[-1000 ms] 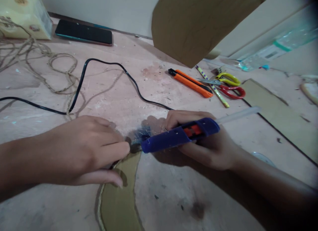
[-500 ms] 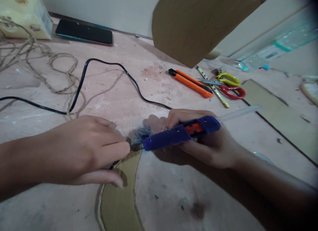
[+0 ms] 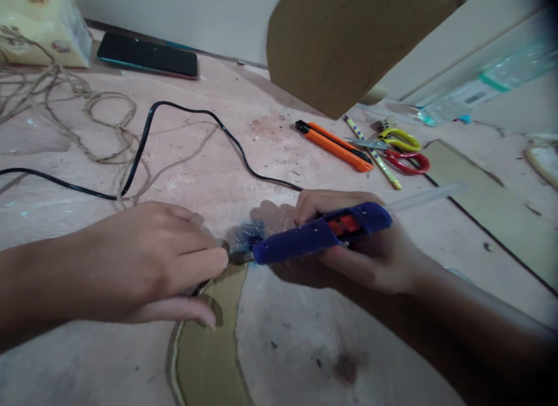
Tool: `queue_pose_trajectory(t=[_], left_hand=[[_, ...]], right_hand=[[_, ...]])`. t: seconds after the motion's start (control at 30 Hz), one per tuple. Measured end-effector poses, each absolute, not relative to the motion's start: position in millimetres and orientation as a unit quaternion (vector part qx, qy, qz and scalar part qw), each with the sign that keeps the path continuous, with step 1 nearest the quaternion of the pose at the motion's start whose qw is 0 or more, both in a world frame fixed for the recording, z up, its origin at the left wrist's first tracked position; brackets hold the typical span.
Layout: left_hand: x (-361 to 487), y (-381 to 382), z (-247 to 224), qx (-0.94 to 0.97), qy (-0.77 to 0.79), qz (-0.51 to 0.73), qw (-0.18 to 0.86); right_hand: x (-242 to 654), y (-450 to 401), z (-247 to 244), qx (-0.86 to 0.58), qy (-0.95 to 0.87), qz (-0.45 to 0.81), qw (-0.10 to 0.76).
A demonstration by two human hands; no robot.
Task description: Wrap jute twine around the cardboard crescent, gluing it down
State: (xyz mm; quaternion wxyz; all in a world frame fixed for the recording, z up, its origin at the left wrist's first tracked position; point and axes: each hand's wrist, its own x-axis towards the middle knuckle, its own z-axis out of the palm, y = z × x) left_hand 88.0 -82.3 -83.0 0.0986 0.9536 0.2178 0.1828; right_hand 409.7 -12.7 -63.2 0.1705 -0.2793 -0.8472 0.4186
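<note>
A blue glue gun [image 3: 300,243] with a clear glue stick [image 3: 427,198] out of its back is gripped in my right hand [image 3: 366,249]. Its nozzle points left, at the top end of a curved cardboard strip [image 3: 209,359]. Twine [image 3: 174,359] runs along the strip's left edge. My left hand [image 3: 161,266] lies over that edge, fingertips close to the nozzle and thumb over the cardboard. Its fingers are pressed together at the twine, though what lies beneath them is hidden.
A black cable [image 3: 235,139] crosses behind my hands. Loose twine [image 3: 108,127], a phone [image 3: 148,56] and a packet [image 3: 43,28] lie back left. An orange cutter [image 3: 335,147], pencil [image 3: 379,161], scissors [image 3: 405,161], cardboard sheet [image 3: 492,202] and bottle [image 3: 483,89] are right.
My right hand and the glue gun have shifted very slightly to the right. My left hand holds nearly the same place.
</note>
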Motion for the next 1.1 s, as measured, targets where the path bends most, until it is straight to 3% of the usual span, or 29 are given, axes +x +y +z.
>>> queue_pose_trajectory(t=[1.1], left_hand=[[88,-80,-81,0.954,0.215,0.184,0.096]], right_hand=[[421,-5,-65,-0.292,-0.853,0.394,0.178]])
